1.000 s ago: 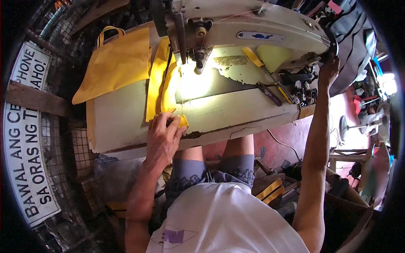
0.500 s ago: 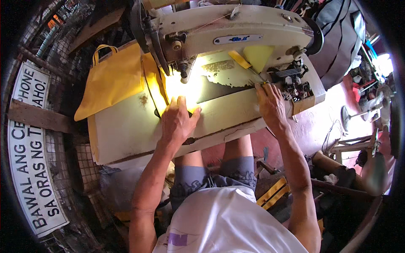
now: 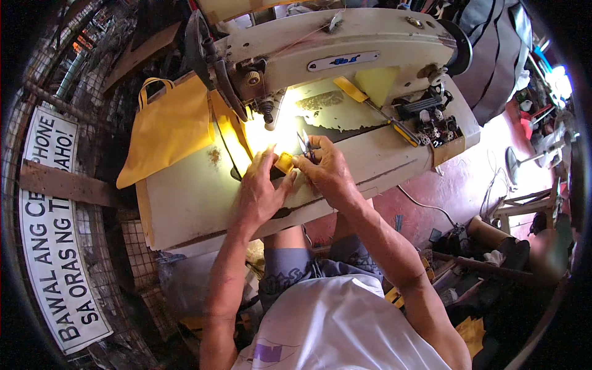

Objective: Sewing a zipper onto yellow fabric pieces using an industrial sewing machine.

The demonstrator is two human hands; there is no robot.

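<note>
Just in front of the lit needle area of a cream sewing machine (image 3: 345, 55), my two hands are close together. My left hand (image 3: 260, 194) pinches a small folded yellow piece of material (image 3: 285, 163), and the right thumb reaches its edge. In my right hand (image 3: 331, 176) is a small pair of thread snips (image 3: 304, 144), blades pointing up and away from me; the fingers cover its lower part. Left of the needle, a yellow strip with a dark edge (image 3: 233, 139) lies on the machine table (image 3: 191, 209).
A yellow handled bag (image 3: 169, 132) lies at the left of the table. On the right are a screwdriver (image 3: 404, 132) with a yellow and black handle and a cardboard box (image 3: 450, 152) of bobbins. A wire mesh wall (image 3: 132, 240) runs along the left.
My right hand has come left from beside the screwdriver, bringing the snips to my left hand. The small yellow piece now shows raised between my fingers.
</note>
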